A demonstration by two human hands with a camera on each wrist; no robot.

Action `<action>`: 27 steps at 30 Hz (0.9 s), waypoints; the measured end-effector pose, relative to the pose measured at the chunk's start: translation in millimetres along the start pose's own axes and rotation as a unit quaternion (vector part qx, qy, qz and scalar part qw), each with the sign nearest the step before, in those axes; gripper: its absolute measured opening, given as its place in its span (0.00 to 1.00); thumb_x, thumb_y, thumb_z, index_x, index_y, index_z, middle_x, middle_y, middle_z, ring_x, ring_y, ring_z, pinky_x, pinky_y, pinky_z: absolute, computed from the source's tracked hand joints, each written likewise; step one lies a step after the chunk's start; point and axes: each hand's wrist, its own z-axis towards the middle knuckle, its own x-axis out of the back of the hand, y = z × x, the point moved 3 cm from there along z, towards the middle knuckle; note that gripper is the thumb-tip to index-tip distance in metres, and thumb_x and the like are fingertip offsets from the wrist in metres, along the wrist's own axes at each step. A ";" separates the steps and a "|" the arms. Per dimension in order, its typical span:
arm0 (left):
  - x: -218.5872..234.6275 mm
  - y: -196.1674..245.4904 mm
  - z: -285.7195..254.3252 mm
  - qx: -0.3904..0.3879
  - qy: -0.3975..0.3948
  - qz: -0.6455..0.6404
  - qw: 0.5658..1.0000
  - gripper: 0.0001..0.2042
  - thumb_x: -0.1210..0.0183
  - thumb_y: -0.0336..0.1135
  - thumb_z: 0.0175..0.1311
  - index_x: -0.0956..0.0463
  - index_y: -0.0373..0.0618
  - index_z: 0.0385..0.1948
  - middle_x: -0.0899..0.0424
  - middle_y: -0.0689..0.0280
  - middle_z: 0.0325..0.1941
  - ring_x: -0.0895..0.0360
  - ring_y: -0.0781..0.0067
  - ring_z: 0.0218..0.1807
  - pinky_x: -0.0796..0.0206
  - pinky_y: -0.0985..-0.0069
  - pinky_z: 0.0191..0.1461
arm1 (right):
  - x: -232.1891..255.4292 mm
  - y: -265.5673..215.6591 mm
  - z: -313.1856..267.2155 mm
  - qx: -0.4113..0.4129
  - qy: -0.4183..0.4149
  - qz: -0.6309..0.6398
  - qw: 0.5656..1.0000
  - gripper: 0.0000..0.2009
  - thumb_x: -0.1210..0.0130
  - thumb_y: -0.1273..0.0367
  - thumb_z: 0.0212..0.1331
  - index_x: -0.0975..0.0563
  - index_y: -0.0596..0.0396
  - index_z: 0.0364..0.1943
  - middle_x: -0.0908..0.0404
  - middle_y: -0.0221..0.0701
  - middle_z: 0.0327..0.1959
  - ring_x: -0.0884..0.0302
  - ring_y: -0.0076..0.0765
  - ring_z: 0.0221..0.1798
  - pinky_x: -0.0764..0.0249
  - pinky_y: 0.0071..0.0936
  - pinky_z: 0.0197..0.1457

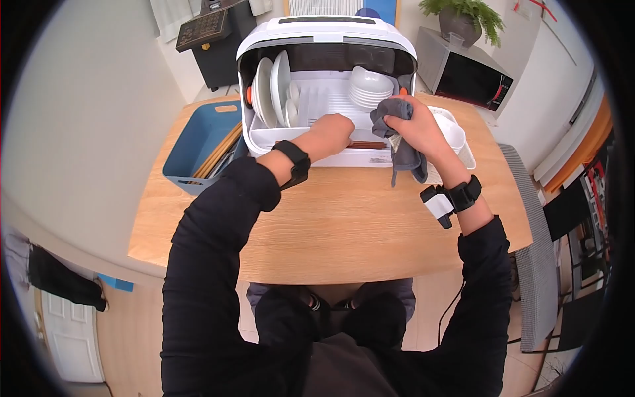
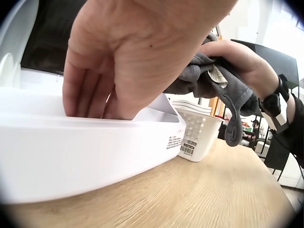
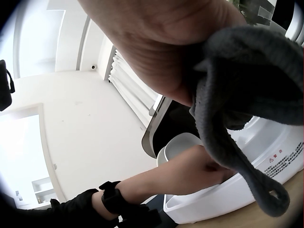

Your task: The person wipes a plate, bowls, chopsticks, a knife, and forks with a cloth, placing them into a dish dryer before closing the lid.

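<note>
My left hand [image 1: 333,137] reaches into the front tray of a white dish box [image 1: 311,157], fingers bent down together. Reddish-brown chopsticks [image 1: 368,144] lie along the tray and run out from under those fingers. Seen from the left wrist, the tray's rim hides the fingertips. A grey cloth [image 1: 397,119] is bunched in the grip of my right hand [image 1: 421,130], its looped end [image 2: 233,128] hanging down in front of the box. Inside the box, white plates [image 1: 271,92] stand upright at the left and white bowls [image 1: 370,87] are stacked at the right.
Left of the box, a blue basket [image 1: 188,140] holds wooden chopsticks [image 1: 218,151]. A white basket [image 1: 468,157] with white dishware stands at the right, partly behind my right arm. Behind it are a microwave [image 1: 473,76] and a potted plant [image 1: 460,26]. The raised dark lid [image 1: 331,53] arches over the box.
</note>
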 end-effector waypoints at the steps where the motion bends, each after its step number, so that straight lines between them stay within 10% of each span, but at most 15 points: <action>1: 9.2 0.9 -9.7 0.021 0.014 0.014 1.000 0.10 0.38 0.41 0.59 0.18 0.44 0.30 0.16 0.55 0.33 0.18 0.50 0.41 0.27 0.59 0.43 | -1.9 -2.9 0.8 0.001 -0.004 0.009 1.000 0.26 0.37 0.63 0.52 0.25 0.60 0.56 0.18 0.47 0.49 0.19 0.46 0.53 0.26 0.34 0.57; 7: 81.9 -37.9 -83.5 0.186 -0.019 0.080 0.979 0.14 0.40 0.48 0.60 0.17 0.47 0.32 0.15 0.58 0.32 0.18 0.56 0.43 0.26 0.62 0.45 | -10.9 -2.2 4.5 0.022 -0.017 0.038 0.999 0.25 0.37 0.64 0.54 0.26 0.61 0.56 0.18 0.45 0.48 0.19 0.43 0.51 0.25 0.32 0.55; 14: 129.9 -163.3 -145.2 0.364 -0.091 -0.004 0.927 0.10 0.41 0.38 0.59 0.19 0.40 0.28 0.16 0.64 0.22 0.19 0.71 0.22 0.26 0.73 0.30 | -16.6 -11.3 5.0 -0.089 -0.097 0.049 0.990 0.29 0.38 0.64 0.56 0.29 0.67 0.59 0.21 0.46 0.53 0.20 0.41 0.53 0.26 0.31 0.56; 23: 86.1 -224.3 -150.9 0.428 -0.275 0.043 0.860 0.11 0.35 0.36 0.55 0.17 0.40 0.36 0.13 0.66 0.32 0.17 0.69 0.29 0.24 0.67 0.37 | -43.4 22.1 28.5 -0.097 -0.094 0.006 0.991 0.25 0.40 0.67 0.59 0.28 0.64 0.59 0.20 0.40 0.51 0.22 0.35 0.51 0.26 0.29 0.56; 27: 73.7 -242.4 -144.2 0.476 -0.352 0.044 0.805 0.13 0.33 0.39 0.56 0.15 0.45 0.40 0.12 0.65 0.43 0.16 0.68 0.38 0.24 0.66 0.43 | -42.1 17.2 27.5 -0.102 -0.117 -0.009 0.988 0.35 0.37 0.65 0.54 0.35 0.73 0.63 0.24 0.53 0.59 0.24 0.47 0.61 0.30 0.32 0.63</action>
